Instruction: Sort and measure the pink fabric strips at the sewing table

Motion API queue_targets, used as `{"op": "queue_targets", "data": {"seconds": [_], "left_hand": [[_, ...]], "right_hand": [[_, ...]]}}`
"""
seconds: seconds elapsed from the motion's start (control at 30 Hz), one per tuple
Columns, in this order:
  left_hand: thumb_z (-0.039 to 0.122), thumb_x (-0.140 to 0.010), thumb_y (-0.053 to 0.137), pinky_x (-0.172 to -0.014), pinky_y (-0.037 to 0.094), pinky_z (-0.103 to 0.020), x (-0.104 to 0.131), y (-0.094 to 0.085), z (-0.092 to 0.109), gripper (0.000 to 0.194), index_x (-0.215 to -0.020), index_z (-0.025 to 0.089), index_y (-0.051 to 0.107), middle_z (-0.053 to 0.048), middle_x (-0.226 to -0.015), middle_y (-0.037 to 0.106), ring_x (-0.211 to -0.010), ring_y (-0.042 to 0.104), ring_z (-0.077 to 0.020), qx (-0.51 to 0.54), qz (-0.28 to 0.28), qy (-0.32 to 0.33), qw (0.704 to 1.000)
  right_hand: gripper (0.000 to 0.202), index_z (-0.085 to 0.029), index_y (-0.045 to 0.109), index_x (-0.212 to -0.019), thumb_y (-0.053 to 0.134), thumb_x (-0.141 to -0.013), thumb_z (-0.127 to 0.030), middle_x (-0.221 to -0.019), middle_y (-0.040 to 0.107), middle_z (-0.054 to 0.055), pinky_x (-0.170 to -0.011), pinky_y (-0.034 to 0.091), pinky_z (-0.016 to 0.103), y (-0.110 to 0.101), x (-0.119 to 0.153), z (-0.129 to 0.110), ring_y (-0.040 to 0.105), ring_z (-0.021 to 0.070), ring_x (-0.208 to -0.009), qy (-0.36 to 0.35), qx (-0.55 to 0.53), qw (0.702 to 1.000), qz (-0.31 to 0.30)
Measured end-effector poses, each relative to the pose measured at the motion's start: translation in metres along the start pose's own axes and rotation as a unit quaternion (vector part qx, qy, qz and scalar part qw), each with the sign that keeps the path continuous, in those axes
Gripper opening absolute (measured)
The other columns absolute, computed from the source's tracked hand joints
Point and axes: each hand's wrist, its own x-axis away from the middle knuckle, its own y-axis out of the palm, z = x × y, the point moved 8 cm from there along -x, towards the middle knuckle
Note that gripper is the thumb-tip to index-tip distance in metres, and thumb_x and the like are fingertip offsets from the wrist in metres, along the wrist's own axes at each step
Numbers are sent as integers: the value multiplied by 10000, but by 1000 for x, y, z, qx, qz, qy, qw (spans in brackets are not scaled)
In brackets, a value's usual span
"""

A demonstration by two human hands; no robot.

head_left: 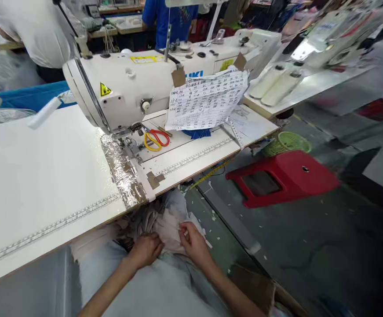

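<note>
Cloth (165, 220): we see a pale bundle hanging below the table's (46, 176) near edge, under the foil strip (122, 171).
Left hand (145, 250): fingers curled shut into the bundle's lower folds.
Right hand (193, 242): fingertips pinched on the bundle's right edge.
Relation: the bundle lies just ahead of both hands, running up toward the table edge; we judge neither hand nearer.
Machine (128, 88): well apart, on the tabletop.

Bright, even overhead light washes out the white table (29, 176) (near glare). Wide-angle bending and motion blur smear the right edge.
</note>
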Motion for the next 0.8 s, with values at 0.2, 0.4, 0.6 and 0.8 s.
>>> {"op": "queue_targets", "data": {"seconds": [0.2,0.4,0.6,0.8], "left_hand": [[240,-908,375,-795,455,-372,-3,-1,-2,314,-820,139,660,-113,-883,622,-877,582,-251,40,39,-4,998],[293,-891,361,-889,405,-441,-1,-14,-6,348,-937,140,671,-141,-958,619,-980,525,-284,167,120,-38,978],[538,-880,311,-773,440,-359,-16,-35,11,458,-730,165,531,-62,-764,558,-781,519,-205,381,156,-96,906],[630,-814,405,-431,299,-229,-1,-51,69,426,-751,209,404,60,-556,388,-434,357,-99,523,46,-102,845]], "right_hand": [[81,-185,539,-782,505,-843,-226,-815,575,55,-612,398,303,5,-22,-17,559,215,-702,-40,53,998,-12],[223,-187,492,-708,395,-902,-238,-757,528,47,-664,387,314,-16,-25,-27,521,210,-737,-63,17,995,73],[265,-191,495,-741,408,-967,-297,-711,518,4,-595,402,256,-45,-1,-60,512,147,-653,-130,-79,985,83],[129,-197,559,-923,434,-950,-183,-881,587,49,-746,407,339,-99,22,-105,513,203,-851,-233,-124,957,120]]}}
